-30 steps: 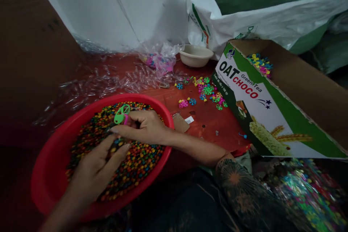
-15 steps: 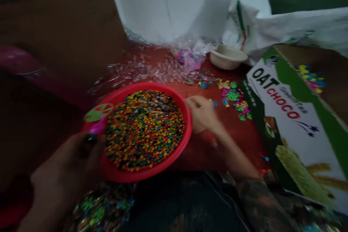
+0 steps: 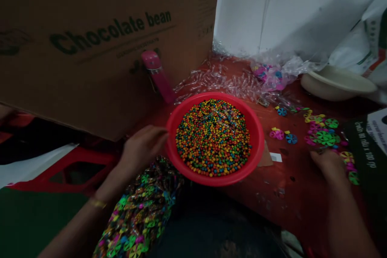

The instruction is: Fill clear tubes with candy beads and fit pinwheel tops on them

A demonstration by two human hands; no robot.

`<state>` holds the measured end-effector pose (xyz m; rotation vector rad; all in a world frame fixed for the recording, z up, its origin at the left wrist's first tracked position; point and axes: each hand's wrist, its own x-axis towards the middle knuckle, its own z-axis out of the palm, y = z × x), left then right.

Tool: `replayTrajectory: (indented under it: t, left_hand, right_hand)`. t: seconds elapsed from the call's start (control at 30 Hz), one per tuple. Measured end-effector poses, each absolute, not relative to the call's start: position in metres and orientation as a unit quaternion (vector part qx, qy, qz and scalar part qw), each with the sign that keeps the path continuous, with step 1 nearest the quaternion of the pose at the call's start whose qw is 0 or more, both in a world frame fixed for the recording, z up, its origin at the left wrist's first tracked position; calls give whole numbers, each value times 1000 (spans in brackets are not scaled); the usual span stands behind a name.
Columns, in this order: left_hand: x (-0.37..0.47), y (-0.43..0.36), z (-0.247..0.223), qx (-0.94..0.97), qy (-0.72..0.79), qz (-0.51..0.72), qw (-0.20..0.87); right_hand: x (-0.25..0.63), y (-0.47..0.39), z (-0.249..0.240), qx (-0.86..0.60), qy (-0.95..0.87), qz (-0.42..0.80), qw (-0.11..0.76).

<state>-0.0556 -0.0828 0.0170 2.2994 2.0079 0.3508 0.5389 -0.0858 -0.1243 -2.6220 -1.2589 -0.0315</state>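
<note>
A red basin (image 3: 260, 145) full of small multicoloured candy beads (image 3: 211, 141) stands in the middle, with a few clear tubes lying on the beads. At its left rim is my left hand (image 3: 145, 145), fingers stretched towards the rim and slightly blurred; I see nothing held in it. To the right, my right hand (image 3: 331, 169) has its fingers curled beside a cluster of small pinwheel toys (image 3: 325, 137). What its fingertips hold, if anything, is hidden. Below my left hand lies a heap of filled tubes with pinwheel tops (image 3: 139, 213).
Clear empty tubes (image 3: 217, 82) are strewn behind the basin. A pink bottle (image 3: 159, 76) stands against a large cardboard box (image 3: 99, 72) on the left. At the back right are a plastic bag of pinwheels (image 3: 270, 76) and a cream bowl (image 3: 335, 84). A green carton (image 3: 367, 157) borders the right.
The pinwheel-topped tube has left my left hand, which is now beside the basin's left rim. My right hand has moved from the basin's right rim to the pinwheels. The view has turned left.
</note>
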Motion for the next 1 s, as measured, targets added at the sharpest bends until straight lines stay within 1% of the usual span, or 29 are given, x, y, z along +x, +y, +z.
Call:
replayTrajectory:
  t: [0.03,0.07,0.1,0.13,0.2,0.27,0.3,0.33,0.4,0.43,0.47,0.5,0.6,0.63,0.67,0.73,0.8,0.87,0.93,1.0]
  left_hand:
    - [-37,-66,24,779,610,137,43]
    - [-19,-49,27,814,566,120,62]
    - [-2,-32,26,841,529,94,70]
    - [14,-16,23,852,515,68,68]
    - [39,12,11,862,497,38,89]
    - [55,33,-1,859,497,35,118]
    - [60,40,-6,856,498,39,129]
    - [62,45,-9,854,499,44,138]
    - [62,49,-8,854,497,53,147]
    - [60,48,-6,853,492,63,162]
    - [57,45,-2,850,480,81,201]
    - [53,41,2,840,460,108,267]
    - [45,23,11,729,385,195,532]
    - [43,15,12,676,370,217,600]
    - [43,7,13,633,365,229,643]
    - [44,-8,12,571,364,252,692]
    - [47,-22,10,530,366,276,713]
    - [49,-34,8,505,379,266,728]
    - [50,-42,6,506,398,231,729]
    - [51,-47,5,535,409,223,705]
  right_hand:
    - [534,-88,-120,-904,-412,11,110]
    - [528,-91,-115,-910,-397,35,112]
    - [520,-94,-109,-913,-382,58,131]
    - [512,-98,-104,-909,-370,79,176]
    - [493,-107,-92,-879,-330,153,307]
    - [475,-115,-79,-815,-279,234,450]
    - [467,-119,-72,-778,-263,266,504]
    - [460,-121,-66,-747,-253,290,542]
    - [446,-123,-52,-711,-245,314,579]
    - [439,-122,-45,-699,-245,321,590]
    - [431,-120,-38,-685,-250,329,601]
    - [421,-117,-32,-668,-257,338,611]
    - [387,-104,-16,-614,-305,376,623]
    - [373,-99,-13,-600,-329,384,619]
    - [359,-94,-10,-587,-355,388,616]
    - [332,-84,-5,-556,-411,397,603]
    - [306,-76,-2,-527,-459,407,588]
    - [285,-70,1,-510,-494,418,566]
    - [270,-65,1,-499,-520,429,544]
    - [260,-62,1,-490,-535,446,524]
